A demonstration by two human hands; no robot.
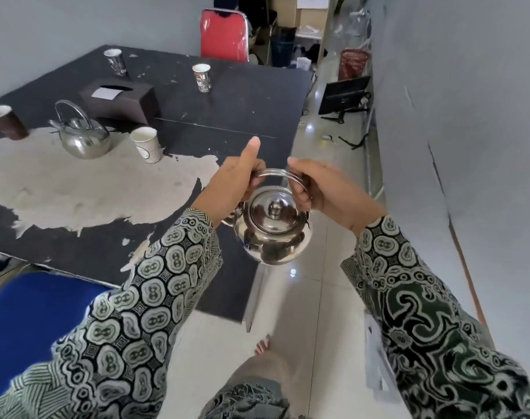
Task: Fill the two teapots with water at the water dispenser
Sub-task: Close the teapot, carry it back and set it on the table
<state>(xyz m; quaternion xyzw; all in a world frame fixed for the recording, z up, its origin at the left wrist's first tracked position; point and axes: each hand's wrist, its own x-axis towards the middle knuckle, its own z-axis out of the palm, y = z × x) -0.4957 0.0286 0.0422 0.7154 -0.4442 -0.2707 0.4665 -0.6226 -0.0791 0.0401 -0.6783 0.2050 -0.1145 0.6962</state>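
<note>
A shiny steel teapot [273,228] with its lid on hangs in the air past the table's right edge, above the tiled floor. My left hand [232,182] grips the left side of its wire handle, thumb raised. My right hand [324,189] grips the right side of the same handle. A second steel teapot [84,137] stands upright on the worn black table [227,116] at the left, handle up, apart from both hands. No water dispenser is in view.
Several paper cups, one of them [147,145] beside the standing teapot, and a dark tissue box [121,99] sit on the table. A red chair [224,34] is behind it and a blue chair [31,322] at lower left. A narrow tiled aisle [327,282] runs along a grey wall [454,116], with a monitor [344,95] and red basket [353,63] on the floor.
</note>
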